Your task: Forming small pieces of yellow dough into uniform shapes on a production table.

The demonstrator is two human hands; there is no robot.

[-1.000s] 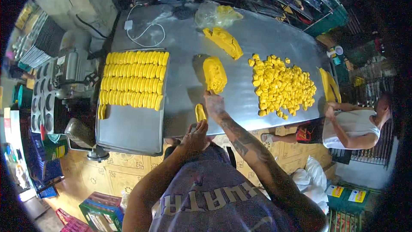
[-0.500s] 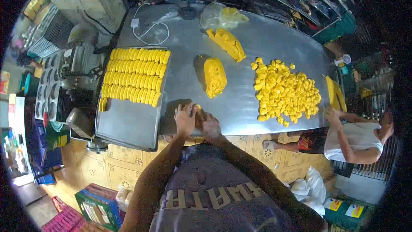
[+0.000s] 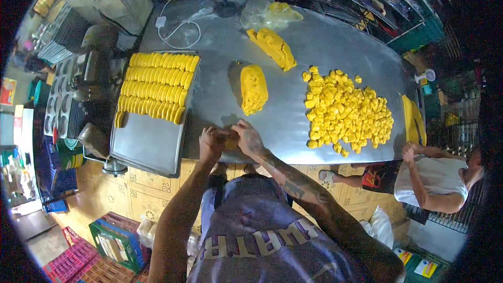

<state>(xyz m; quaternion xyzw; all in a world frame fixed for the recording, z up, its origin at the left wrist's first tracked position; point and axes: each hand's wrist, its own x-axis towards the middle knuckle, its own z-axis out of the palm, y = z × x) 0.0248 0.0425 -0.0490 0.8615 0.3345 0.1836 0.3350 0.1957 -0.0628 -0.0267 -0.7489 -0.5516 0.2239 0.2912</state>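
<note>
At the near edge of the steel table [image 3: 293, 126], the left hand [image 3: 211, 144] and right hand [image 3: 248, 137] meet, both cupped around a small yellow dough piece [image 3: 230, 141]. Just beyond lies a dough log [image 3: 253, 89]; a baking tray [image 3: 146, 141] of shaped pieces sits left.

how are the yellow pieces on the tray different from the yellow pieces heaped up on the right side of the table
The tray pieces lie in neat, tight rows on the metal tray; the heaped pieces sit in a loose, jumbled pile straight on the steel table. The tray pieces look long and evenly shaped; the heaped pieces are short, irregular chunks. Both look like the same bright yellow dough.
</note>
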